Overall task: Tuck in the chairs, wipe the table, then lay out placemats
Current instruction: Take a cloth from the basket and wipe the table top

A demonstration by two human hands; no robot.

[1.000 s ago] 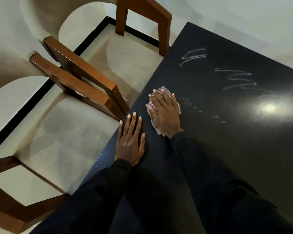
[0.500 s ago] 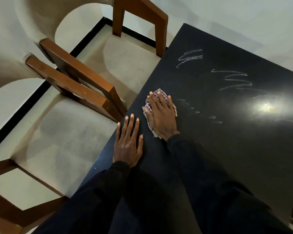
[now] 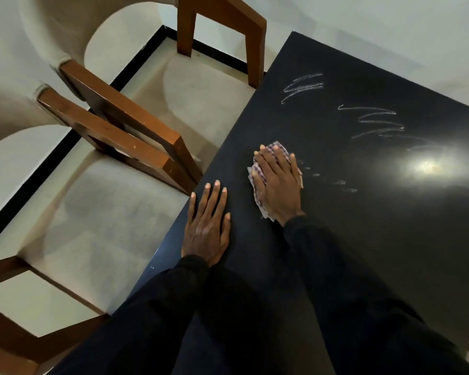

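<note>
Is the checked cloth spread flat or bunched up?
Bunched up: crumpled folds of the cloth stick out around the right hand pressing it on the table.

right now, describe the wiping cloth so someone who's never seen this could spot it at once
Find the black table beside the wooden chairs. Near its chair-side edge, the right hand presses flat on a small crumpled cloth. It is the only checked fabric, purple and white, unlike the bare left hand beside it and the chalky scribbles beyond.

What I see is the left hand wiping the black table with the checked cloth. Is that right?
No, the head view shows the right hand pressing the cloth on the table; the left hand lies flat beside it, holding nothing.
</note>
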